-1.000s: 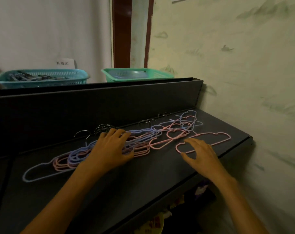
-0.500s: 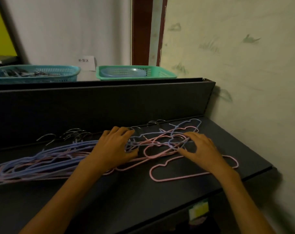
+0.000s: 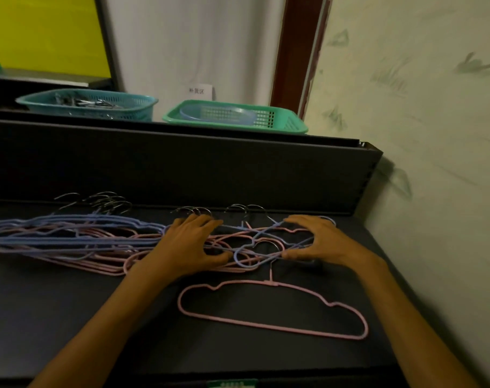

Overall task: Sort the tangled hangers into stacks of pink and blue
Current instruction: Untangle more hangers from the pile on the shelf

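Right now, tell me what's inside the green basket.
The green basket holds a pale blue round dish; whatever lies under the dish is hidden.

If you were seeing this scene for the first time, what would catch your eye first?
The tangle of pink and blue hangers sprawls across the dark shelf, with the left hand and right hand both set on its right end. A lone pink hanger lies apart in front. Behind, two green baskets sit on the upper ledge.
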A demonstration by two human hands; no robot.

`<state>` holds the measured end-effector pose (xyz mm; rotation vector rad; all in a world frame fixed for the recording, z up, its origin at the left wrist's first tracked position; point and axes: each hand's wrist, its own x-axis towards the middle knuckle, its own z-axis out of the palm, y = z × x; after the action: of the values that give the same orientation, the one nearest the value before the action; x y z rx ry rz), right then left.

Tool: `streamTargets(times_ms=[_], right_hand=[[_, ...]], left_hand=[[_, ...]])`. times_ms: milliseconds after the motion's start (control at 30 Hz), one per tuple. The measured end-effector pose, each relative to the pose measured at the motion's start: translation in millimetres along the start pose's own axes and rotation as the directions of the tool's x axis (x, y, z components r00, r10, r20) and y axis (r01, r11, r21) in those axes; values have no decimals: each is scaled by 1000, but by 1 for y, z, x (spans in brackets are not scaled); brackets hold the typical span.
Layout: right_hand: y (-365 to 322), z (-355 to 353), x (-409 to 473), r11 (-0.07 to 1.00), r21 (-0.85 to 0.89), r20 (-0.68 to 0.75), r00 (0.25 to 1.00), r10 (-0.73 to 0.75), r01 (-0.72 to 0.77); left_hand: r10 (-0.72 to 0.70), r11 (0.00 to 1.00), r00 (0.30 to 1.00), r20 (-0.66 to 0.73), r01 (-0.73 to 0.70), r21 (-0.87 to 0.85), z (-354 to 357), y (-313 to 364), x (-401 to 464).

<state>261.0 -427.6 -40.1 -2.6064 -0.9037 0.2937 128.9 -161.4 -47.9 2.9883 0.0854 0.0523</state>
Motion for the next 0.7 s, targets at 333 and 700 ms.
streamTargets(times_ms=[333,700], right_hand=[[14,-5,30,992,42,157,979,-127,121],[31,0,18,993,-39,120,987,-106,111]], left_hand=[[-7,998,999,54,11,-66,-2,10,14],[80,990,997,-3,-80,-115,2,4,22]])
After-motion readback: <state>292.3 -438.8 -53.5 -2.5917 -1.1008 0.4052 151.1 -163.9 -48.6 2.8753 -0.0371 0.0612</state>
